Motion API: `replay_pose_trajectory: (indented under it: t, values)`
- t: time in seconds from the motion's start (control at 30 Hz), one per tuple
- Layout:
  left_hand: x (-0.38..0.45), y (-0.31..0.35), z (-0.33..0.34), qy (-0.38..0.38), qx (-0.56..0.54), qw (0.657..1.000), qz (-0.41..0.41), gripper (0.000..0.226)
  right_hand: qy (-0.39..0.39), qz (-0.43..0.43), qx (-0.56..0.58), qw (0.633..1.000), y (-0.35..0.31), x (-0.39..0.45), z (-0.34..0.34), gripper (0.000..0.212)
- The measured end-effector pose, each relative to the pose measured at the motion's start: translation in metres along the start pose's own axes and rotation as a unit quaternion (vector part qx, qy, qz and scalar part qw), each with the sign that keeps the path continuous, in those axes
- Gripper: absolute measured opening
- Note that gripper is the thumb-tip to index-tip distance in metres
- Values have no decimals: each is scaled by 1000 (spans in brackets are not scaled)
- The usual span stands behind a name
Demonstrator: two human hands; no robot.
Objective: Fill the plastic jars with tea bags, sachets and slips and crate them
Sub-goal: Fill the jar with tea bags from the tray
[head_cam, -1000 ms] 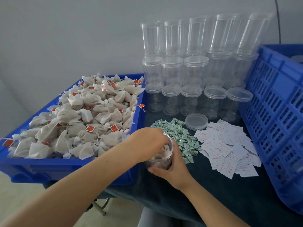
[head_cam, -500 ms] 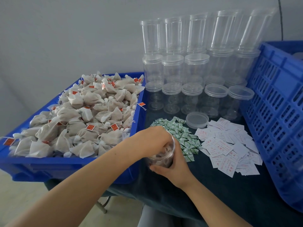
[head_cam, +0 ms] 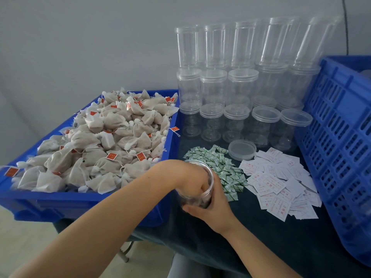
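jar [head_cam: 195, 194] near tray [head_cam: 84, 201] corner | right hand [head_cam: 210, 209] grip clamped round it | left hand [head_cam: 186, 177] fingers inside, grip unclear | risk: hard pressing tips jar onto sachets [head_cam: 220, 169]

Single head-worn view, looking forward and steeply down, close over the dark table [head_cam: 261, 247], blue crate [head_cam: 341, 141] at right edge, grey wall behind.

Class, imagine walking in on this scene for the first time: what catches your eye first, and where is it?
First, the heaped tea bags filling the blue tray on the left. Then the stacked clear jars against the back wall. At front centre, the left hand reaches into a jar gripped by the right hand.
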State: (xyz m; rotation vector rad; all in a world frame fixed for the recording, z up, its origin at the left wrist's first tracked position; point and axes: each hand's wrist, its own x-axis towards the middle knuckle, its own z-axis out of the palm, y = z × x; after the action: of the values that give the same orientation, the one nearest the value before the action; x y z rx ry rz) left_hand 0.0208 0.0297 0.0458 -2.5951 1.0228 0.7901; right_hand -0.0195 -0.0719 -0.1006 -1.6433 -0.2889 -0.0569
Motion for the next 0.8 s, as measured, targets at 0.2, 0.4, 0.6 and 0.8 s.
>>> replay_pose_trajectory:
  t: [0.2,0.4,0.6,0.8]
  values:
    - [-46,-40,-21,266,-225,937,1,13,0,-14,-1,1000,-2,0,-1,103]
    - [-58,-101,-10,412,-160,883,-158,16,-1,-6,-3,1000,-1,-2,-1,100]
    - [-44,-128,18,392,-135,874,-254,40,-17,-5,7,1000,2,-9,-8,101]
    - [-28,-142,33,351,-137,888,-265,51,-49,7,-8,999,-4,-19,-30,92]
